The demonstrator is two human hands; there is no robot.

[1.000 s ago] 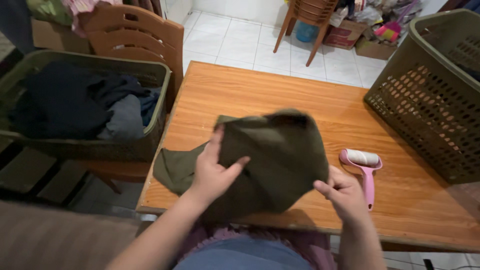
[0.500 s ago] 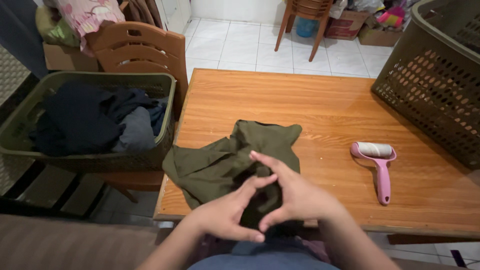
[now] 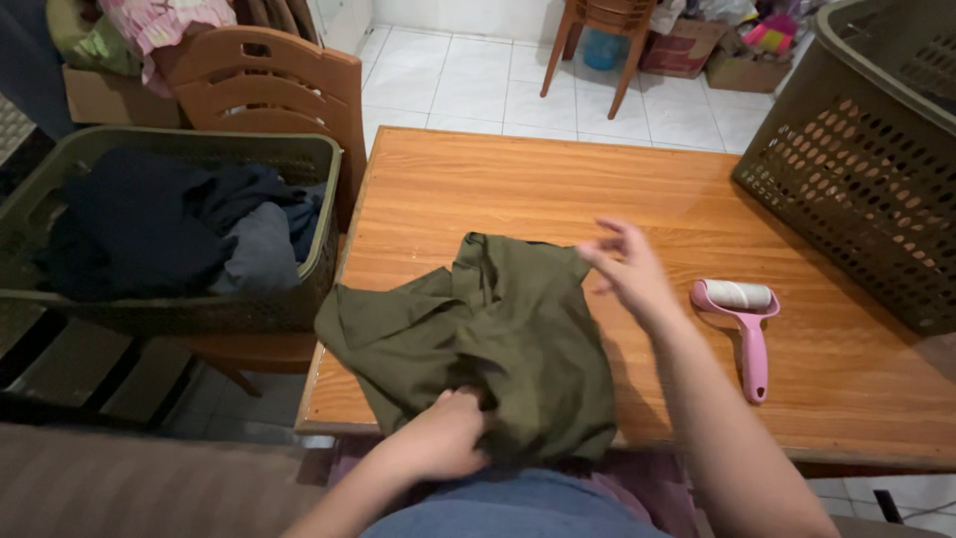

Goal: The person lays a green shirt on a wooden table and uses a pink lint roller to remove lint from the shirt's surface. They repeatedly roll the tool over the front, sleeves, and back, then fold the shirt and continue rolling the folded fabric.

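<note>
Wood-grain table fills the head view, standing on a white tiled floor. An olive garment lies crumpled at its near edge. The left hand pinches the cloth's near hem, fingers closed on it. The right hand hovers open at the far corner, holding nothing. A pink lint roller lies just right. Laundry baskets flank the table: a full one left, an olive one right. Wooden chairs stand beyond.

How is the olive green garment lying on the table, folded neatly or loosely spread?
Loosely spread and rumpled: the olive green garment lies creased with a flap overhanging the table edge; the left hand grips its near hem.
</note>
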